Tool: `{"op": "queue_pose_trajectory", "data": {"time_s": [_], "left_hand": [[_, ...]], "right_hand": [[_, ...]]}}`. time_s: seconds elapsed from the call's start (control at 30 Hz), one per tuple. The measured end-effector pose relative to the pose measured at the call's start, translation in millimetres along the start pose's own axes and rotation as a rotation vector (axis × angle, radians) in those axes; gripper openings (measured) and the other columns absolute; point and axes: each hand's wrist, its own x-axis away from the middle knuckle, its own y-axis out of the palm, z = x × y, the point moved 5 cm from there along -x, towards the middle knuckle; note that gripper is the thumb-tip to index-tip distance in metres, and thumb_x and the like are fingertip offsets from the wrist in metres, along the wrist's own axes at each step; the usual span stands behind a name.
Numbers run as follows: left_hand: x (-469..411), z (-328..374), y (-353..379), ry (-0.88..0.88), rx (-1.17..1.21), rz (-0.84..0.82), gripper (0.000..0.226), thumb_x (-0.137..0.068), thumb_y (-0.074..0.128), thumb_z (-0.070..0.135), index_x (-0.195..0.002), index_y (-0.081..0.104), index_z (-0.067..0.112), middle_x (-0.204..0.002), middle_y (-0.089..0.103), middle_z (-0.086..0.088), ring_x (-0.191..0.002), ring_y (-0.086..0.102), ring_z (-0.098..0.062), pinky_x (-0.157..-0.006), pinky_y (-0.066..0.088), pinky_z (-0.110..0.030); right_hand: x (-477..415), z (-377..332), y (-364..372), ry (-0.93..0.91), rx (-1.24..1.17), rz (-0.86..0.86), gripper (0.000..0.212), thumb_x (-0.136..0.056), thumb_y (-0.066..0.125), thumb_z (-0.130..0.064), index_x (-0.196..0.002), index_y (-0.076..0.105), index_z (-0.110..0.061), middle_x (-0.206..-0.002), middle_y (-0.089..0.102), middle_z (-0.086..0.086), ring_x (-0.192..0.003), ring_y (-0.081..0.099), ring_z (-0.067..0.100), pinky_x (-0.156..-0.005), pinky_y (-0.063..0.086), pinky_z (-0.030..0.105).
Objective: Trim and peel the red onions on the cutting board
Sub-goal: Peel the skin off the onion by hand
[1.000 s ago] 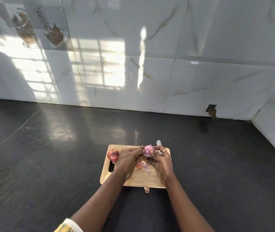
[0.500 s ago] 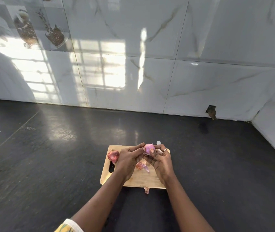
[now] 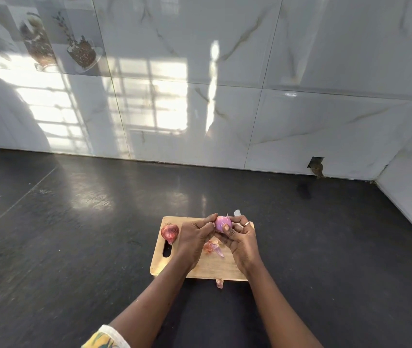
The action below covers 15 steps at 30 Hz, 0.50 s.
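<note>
A wooden cutting board (image 3: 210, 268) lies on the dark counter. Above its far edge, both hands hold a pale purple, mostly peeled red onion (image 3: 222, 223). My left hand (image 3: 196, 238) grips it from the left with fingertips on its top. My right hand (image 3: 241, 238) grips it from the right, thumb pressed on its front. A pale knife tip (image 3: 237, 212) sticks up behind the right hand's fingers; its handle is hidden. A second red onion (image 3: 170, 233), still in its skin, lies at the board's left end by the handle slot.
Loose peel scraps (image 3: 212, 246) lie on the board between my wrists. One more scrap (image 3: 220, 284) sits on the dark counter (image 3: 74, 247) just past the board's near edge. White marble wall tiles (image 3: 225, 96) rise behind, and a side wall closes the right.
The hands and onion have barely shifted. My left fingertips have slid slightly over the onion's top.
</note>
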Motion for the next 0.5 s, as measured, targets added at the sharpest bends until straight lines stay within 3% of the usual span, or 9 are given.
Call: {"op": "queue_pose_trajectory", "data": {"time_s": [0.2, 0.4, 0.5], "left_hand": [[-0.3, 4.7, -5.9, 0.045, -0.157, 0.061, 0.028, -0.081, 0.055, -0.002, -0.103, 0.069, 0.008, -0.09, 0.073, -0.007, -0.08, 0.061, -0.015, -0.083, 0.051, -0.031], [6.1, 6.3, 0.9, -0.019, 0.132, -0.079, 0.022, -0.083, 0.06, 0.003, -0.104, 0.066, 0.0, -0.103, 0.07, -0.014, -0.099, 0.066, -0.021, -0.086, 0.053, -0.023], [7.8, 5.4, -0.8, -0.008, 0.1, -0.098, 0.041, -0.069, 0.072, 0.016, -0.107, 0.066, 0.004, -0.106, 0.069, -0.013, -0.103, 0.064, -0.023, -0.092, 0.051, -0.031]], "right_hand": [[0.8, -1.1, 0.2, 0.005, 0.012, -0.005, 0.012, -0.085, 0.057, 0.007, -0.092, 0.052, -0.002, -0.097, 0.064, 0.021, -0.085, 0.068, 0.03, -0.075, 0.059, 0.036], [3.1, -3.3, 1.9, 0.003, -0.075, -0.001, 0.022, -0.075, 0.062, 0.001, -0.094, 0.054, -0.003, -0.094, 0.067, 0.016, -0.085, 0.07, 0.028, -0.074, 0.059, 0.035], [4.2, -2.2, 1.7, 0.004, -0.068, -0.008, 0.017, -0.083, 0.056, 0.008, -0.096, 0.054, -0.003, -0.095, 0.068, 0.018, -0.087, 0.07, 0.028, -0.075, 0.059, 0.034]]}}
